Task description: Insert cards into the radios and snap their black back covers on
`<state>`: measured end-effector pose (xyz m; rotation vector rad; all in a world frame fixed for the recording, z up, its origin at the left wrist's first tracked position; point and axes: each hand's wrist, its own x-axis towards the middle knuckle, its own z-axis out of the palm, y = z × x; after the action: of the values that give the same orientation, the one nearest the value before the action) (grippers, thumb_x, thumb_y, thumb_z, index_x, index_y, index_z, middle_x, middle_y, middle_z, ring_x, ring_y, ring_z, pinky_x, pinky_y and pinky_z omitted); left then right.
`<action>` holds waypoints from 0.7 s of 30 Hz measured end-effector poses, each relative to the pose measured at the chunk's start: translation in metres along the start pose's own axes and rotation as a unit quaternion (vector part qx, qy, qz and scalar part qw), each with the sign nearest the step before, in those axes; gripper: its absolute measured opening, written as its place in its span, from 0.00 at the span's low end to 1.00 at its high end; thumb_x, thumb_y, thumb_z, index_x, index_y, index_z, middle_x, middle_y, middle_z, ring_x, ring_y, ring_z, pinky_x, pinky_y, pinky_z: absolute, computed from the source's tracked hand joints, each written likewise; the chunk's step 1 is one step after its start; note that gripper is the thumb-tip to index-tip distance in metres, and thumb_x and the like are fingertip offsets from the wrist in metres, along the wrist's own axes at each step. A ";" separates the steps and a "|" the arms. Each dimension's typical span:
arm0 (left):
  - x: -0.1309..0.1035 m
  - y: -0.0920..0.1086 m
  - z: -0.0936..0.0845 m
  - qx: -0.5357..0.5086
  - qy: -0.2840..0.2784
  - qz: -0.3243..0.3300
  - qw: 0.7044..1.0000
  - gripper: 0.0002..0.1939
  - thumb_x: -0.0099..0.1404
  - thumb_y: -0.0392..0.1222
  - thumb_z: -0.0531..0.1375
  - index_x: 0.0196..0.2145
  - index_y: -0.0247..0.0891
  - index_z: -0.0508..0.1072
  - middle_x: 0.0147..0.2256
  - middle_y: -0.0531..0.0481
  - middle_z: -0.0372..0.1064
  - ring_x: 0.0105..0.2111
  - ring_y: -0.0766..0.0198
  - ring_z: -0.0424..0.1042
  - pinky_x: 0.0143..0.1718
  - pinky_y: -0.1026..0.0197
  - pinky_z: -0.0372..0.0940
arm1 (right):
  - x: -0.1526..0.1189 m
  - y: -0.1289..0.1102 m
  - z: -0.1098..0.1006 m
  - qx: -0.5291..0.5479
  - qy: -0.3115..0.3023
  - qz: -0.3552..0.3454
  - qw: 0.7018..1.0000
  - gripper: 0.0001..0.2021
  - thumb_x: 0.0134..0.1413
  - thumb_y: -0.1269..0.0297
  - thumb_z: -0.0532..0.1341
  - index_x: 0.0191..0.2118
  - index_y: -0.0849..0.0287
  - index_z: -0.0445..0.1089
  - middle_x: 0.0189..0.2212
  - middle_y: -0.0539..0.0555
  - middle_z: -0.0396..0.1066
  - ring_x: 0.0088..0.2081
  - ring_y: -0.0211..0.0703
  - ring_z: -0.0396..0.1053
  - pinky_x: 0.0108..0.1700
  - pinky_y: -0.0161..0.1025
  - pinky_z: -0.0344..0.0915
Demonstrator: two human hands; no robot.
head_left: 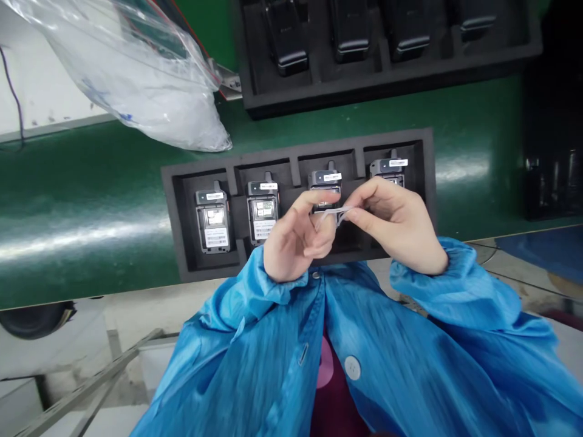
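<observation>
1. The right hand [396,221] pinches one end of a thin white strip [337,210] between thumb and forefinger.
2. The left hand [303,237] is palm up, forefinger extended and the other fingers partly curled. The strip meets its fingers; whether they grip it, I cannot tell.
3. The strip is above the near foam tray [294,155], over its right half. That tray lies along the near edge of the green worktop [82,230].
4. The tray's four compartments each hold a handheld device with a stubby top and white labels. The leftmost device [213,221] and the second device [263,209] show most clearly.
5. The left hand's fingers cover part of the third device [325,177]; the right hand hides the lower part of the fourth device [387,165].
6. Toward the worktop's far edge, a larger dark tray [387,82] holds black devices [291,48] in separate compartments.
7. Left of that tray, a clear plastic bag [168,97] with white contents reaches over the worktop, near a metal bracket [231,84].
8. Dark objects at the worktop's far right corner are too dim to identify.
</observation>
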<state>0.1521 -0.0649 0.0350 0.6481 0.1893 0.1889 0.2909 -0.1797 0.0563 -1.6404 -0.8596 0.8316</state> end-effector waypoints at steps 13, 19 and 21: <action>-0.007 -0.017 -0.001 0.217 0.097 0.082 0.968 0.16 0.71 0.42 0.56 0.55 0.42 0.63 0.38 0.51 0.75 0.20 0.75 0.69 0.20 0.71 0.60 | -0.001 0.008 -0.005 -0.034 -0.005 0.017 0.999 0.05 0.59 0.63 0.62 0.40 0.56 0.70 0.37 0.50 0.73 0.39 0.38 0.72 0.43 0.38 0.69; -0.008 -0.016 -0.003 0.203 0.091 0.068 0.972 0.21 0.68 0.40 0.60 0.57 0.42 0.62 0.41 0.48 0.77 0.23 0.72 0.73 0.21 0.71 0.62 | 0.000 0.008 -0.001 0.018 -0.008 0.027 0.999 0.10 0.55 0.67 0.66 0.42 0.57 0.68 0.36 0.49 0.72 0.39 0.35 0.72 0.43 0.34 0.70; -0.008 -0.017 -0.005 0.187 0.080 0.066 0.977 0.21 0.68 0.40 0.60 0.58 0.43 0.62 0.42 0.48 0.77 0.24 0.72 0.74 0.20 0.72 0.60 | 0.000 0.009 -0.003 0.001 0.000 0.027 1.000 0.08 0.54 0.66 0.66 0.40 0.57 0.70 0.35 0.48 0.72 0.37 0.35 0.71 0.42 0.34 0.69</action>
<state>0.1452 -0.0774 0.0211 1.0229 0.3429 0.3379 0.2947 -0.1827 0.0485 -1.6688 -0.8182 0.8702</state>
